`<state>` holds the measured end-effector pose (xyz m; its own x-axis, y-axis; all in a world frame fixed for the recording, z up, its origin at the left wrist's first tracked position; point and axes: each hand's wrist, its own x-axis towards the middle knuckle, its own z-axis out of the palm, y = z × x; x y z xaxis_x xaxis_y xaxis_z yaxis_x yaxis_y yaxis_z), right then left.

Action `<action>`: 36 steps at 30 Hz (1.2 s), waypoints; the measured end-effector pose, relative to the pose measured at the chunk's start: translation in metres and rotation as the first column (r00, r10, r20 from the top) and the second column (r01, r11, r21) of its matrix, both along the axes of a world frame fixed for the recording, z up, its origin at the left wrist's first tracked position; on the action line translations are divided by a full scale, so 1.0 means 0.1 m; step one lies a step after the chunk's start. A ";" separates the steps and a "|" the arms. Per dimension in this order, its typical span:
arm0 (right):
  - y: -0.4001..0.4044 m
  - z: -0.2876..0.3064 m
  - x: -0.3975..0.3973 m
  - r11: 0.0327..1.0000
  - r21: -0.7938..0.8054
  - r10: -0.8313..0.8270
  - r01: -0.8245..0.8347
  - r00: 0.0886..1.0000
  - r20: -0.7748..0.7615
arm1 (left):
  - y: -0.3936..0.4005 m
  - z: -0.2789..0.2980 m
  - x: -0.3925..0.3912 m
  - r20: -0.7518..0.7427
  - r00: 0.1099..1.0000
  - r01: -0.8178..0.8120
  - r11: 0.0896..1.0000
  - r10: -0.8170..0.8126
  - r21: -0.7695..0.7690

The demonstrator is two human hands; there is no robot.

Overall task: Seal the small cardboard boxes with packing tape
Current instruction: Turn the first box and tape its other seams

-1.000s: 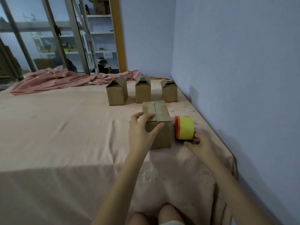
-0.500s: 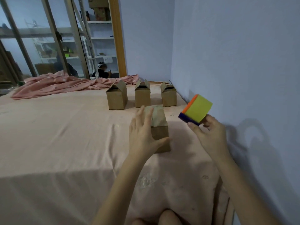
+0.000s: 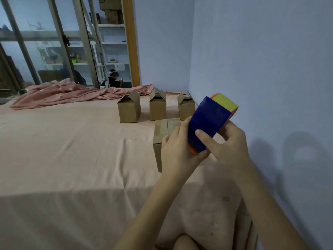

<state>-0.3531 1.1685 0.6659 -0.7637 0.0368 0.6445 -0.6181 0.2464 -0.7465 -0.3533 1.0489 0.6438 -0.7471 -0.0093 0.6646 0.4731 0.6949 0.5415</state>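
Note:
A small cardboard box (image 3: 162, 136) with its top flaps folded down stands on the pink-covered bed (image 3: 72, 150), partly hidden behind my hands. Above it I hold a tape dispenser (image 3: 209, 121), blue-bodied with an orange rim and a yellow tape roll. My right hand (image 3: 228, 148) grips it from the right with the thumb on the blue face. My left hand (image 3: 178, 152) holds its lower left end. Three more small boxes stand in a row behind, top flaps up: left (image 3: 129, 110), middle (image 3: 157, 107), right (image 3: 186, 108).
A crumpled pink blanket (image 3: 72, 92) lies along the far edge of the bed. A lilac wall (image 3: 261, 78) runs close along the right side. Glass doors (image 3: 54, 51) and shelves stand at the back. My knee (image 3: 183, 242) shows at the bottom.
My right hand lifted the tape dispenser off the bed and carried it left over the box. My left hand left the box top and took hold of the dispenser.

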 end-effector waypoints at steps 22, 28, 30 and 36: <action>-0.09 -0.15 -0.26 0.860 -0.509 0.024 0.035 0.994 0.109 | -0.36 0.05 0.00 0.267 0.815 0.154 0.637 -0.514 0.755; -0.16 -0.13 -0.26 0.794 -0.606 0.036 0.052 0.990 0.133 | -0.34 0.03 0.00 0.163 0.808 0.181 0.503 -0.566 0.845; -0.19 -0.12 -0.24 0.798 -0.600 0.029 0.051 0.992 0.123 | -0.32 0.02 0.00 0.165 0.840 0.142 0.503 -0.516 0.852; -0.27 -0.15 -0.21 0.769 -0.634 0.012 0.082 0.990 0.142 | -0.22 0.03 -0.02 0.227 0.903 -0.007 0.516 -0.364 0.856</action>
<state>-0.3742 1.1415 0.6508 -0.8282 0.4311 0.3582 -0.5045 -0.2950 -0.8114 -0.3550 1.0268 0.6468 -0.9598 -0.2484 0.1309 0.1904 -0.2332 0.9536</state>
